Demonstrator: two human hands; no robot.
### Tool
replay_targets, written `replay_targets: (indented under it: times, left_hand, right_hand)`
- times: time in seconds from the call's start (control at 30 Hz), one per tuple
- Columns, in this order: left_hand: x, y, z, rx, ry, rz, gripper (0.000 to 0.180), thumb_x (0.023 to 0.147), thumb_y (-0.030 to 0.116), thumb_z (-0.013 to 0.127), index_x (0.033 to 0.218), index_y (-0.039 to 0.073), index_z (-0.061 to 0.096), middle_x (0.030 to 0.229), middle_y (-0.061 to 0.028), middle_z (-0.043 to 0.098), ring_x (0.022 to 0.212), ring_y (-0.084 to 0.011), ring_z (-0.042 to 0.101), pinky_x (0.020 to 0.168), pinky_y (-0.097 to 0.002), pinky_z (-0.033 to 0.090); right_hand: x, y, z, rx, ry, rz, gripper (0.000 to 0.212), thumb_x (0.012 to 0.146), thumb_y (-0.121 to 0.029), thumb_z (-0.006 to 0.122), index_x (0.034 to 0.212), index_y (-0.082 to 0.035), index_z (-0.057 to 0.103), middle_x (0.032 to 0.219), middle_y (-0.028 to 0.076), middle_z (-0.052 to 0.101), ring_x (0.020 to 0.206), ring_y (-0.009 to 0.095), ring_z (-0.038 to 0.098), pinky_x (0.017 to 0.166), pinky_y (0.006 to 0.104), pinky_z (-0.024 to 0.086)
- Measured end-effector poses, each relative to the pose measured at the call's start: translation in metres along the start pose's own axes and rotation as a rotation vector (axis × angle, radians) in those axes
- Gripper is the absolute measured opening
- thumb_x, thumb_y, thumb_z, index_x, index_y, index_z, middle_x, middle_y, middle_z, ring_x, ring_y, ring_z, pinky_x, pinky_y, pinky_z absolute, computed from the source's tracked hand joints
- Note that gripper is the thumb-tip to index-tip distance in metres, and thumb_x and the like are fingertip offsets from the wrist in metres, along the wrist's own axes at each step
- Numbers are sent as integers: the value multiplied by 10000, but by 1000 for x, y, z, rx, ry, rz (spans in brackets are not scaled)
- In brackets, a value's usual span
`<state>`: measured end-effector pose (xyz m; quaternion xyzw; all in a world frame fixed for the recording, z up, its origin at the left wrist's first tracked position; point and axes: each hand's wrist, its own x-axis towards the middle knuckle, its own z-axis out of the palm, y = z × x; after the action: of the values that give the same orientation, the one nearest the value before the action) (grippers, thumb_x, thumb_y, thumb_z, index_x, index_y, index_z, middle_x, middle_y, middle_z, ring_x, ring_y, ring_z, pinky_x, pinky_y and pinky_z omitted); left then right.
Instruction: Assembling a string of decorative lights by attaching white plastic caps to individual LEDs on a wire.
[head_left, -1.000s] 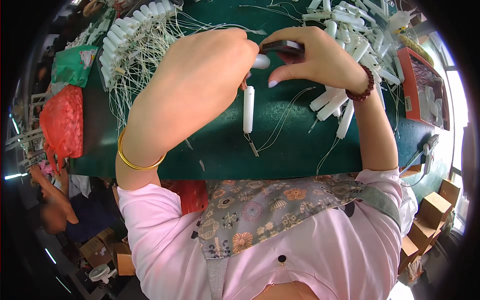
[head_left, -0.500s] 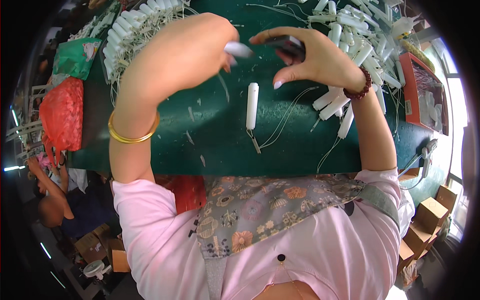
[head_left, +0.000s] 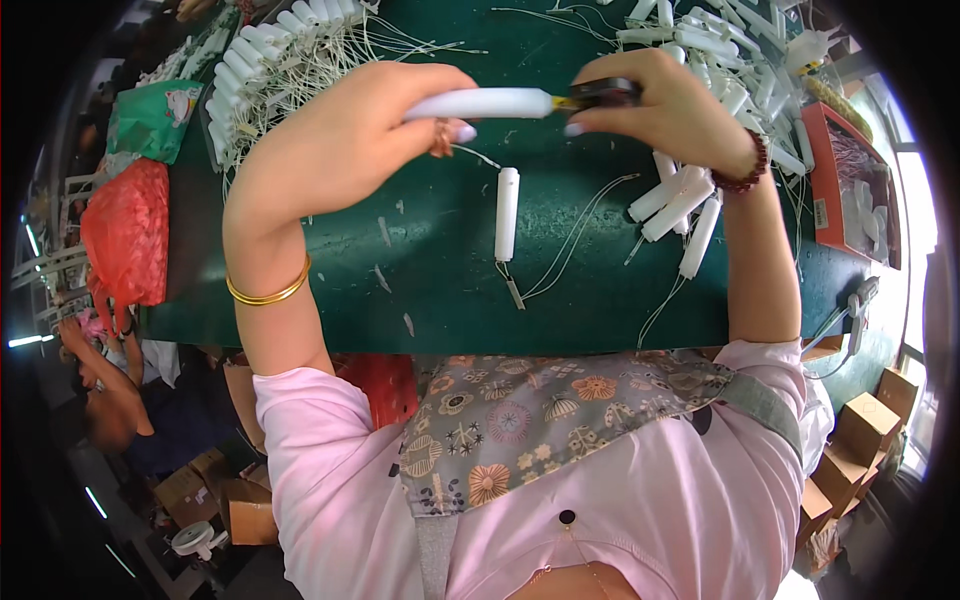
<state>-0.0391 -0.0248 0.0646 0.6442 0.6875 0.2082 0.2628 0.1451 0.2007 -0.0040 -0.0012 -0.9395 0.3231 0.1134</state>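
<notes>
My left hand (head_left: 350,135) is closed on a white tube (head_left: 490,103), held level above the table. A thin wire hangs by its fingers. In my right hand (head_left: 665,105), the fingers are closed on a dark hand tool (head_left: 608,93) whose kind I cannot make out. Its narrow yellowish tip meets or nearly meets the tube's right end; exact contact is unclear. Below the hands, a second white tube (head_left: 507,215) with a thin wire and a small metal piece at its near end lies on the green table (head_left: 440,310).
A row of wired white tubes (head_left: 240,65) lines the far left. Many more (head_left: 680,205) are heaped at right, next to a red box (head_left: 835,195). Green (head_left: 155,115) and red bags (head_left: 125,235) are at the left edge. Another person (head_left: 120,405) is at lower left.
My left hand has turned the white tube level and brought it right. My right hand has moved slightly right, and its tool's tip now points at the tube's end.
</notes>
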Motion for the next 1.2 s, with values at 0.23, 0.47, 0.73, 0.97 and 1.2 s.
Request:
replay_targets:
  times: [0.23, 0.47, 0.73, 0.97, 1.2]
  left_hand:
    - [-30, -10, -5, -306, 149, 1, 182, 982, 90, 536, 1098, -26, 616, 800, -21, 576, 709, -107, 501, 665, -246, 432]
    - [-55, 1, -24, -713, 235, 31, 309, 1068, 276, 467, 1167, 8, 582, 764, 34, 443, 635, -23, 343, 545, -187, 273]
    - [-43, -12, -6, -1103, 634, 202, 353, 1072, 340, 462, 1162, 19, 579, 888, -45, 577, 775, -116, 511, 700, -254, 417]
    - [-63, -84, 3, -819, 944, -95, 322, 1032, 301, 561, 1088, 11, 689, 919, -15, 628, 788, -78, 536, 703, -231, 427]
    - [-137, -238, -90, -520, 1063, -630, 348, 930, 356, 671, 852, 27, 755, 684, 1, 641, 571, -72, 546, 511, -241, 395]
  right_hand:
    - [5, -4, -26, 17, -10, -41, 230, 868, -147, 769, 1054, -24, 712, 1053, 70, 690, 869, 194, 628, 834, 304, 507]
    - [26, -25, -4, 102, -51, -377, 205, 780, -11, 775, 982, -37, 759, 1539, 151, 453, 1395, 325, 465, 1040, 386, 476]
    - [49, -72, 101, 453, -309, -172, 252, 846, -218, 772, 995, -17, 738, 845, 184, 705, 763, 332, 680, 719, 385, 533]
    - [40, -103, 123, 657, -513, -54, 254, 874, -91, 757, 1096, 17, 697, 1378, 200, 602, 1097, 241, 674, 921, 312, 509]
    - [34, -79, 87, 417, -320, -87, 232, 854, -20, 737, 1077, 27, 697, 1504, 221, 474, 1265, 301, 597, 984, 346, 502]
